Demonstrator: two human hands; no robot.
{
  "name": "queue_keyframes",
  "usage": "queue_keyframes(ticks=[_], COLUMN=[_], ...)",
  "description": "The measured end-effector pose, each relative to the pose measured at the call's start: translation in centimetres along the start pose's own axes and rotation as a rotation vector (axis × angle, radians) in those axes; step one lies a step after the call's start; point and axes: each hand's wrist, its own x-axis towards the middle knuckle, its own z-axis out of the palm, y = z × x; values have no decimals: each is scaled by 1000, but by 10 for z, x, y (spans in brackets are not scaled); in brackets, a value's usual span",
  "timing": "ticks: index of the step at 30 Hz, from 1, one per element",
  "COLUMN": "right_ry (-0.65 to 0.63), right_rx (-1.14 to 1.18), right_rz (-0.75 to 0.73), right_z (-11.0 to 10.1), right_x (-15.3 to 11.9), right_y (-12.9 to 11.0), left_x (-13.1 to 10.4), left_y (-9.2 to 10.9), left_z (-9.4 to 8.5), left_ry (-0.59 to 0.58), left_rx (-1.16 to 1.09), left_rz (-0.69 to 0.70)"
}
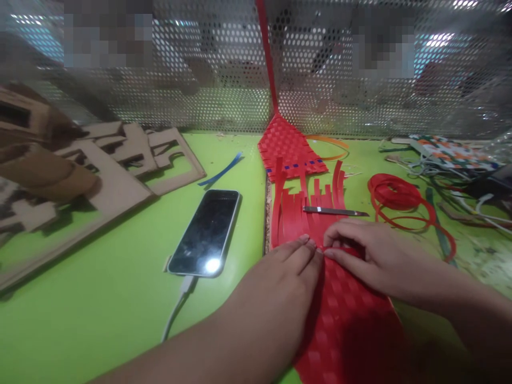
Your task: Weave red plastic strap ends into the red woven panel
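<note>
A long piece of red strip weaving (340,325) runs from the near edge up the table, with loose flat red strips (294,216) fanning out at its far end. My left hand (288,272) lies on the weave's upper left part, its fingers bent together and pressed onto it; the thumb is hidden. Just right of those fingertips, my right hand (368,253) pinches a red strip between thumb and curled forefinger at the weaving edge. A slim dark metal blade-like tool (335,211) lies across the loose strips beyond both hands.
A phone (206,232) with a white cable lies left of my left hand. Cardboard cutouts (116,170) fill the far left. A finished-looking red woven piece (286,144) stands against the perforated metal screen (216,90). At right are a red strip coil (394,191) and tangled cables.
</note>
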Motion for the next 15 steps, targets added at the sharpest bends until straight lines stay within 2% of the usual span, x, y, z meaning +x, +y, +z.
queue_keyframes(ticks=[15], right_ry=[-3], right_rx=[20], right_rz=[-47], right_z=[0], right_x=[1], right_y=[1], left_x=[-1], left_y=[-1], left_z=[-1], left_ry=[-6], left_rx=[20], left_rz=[-7])
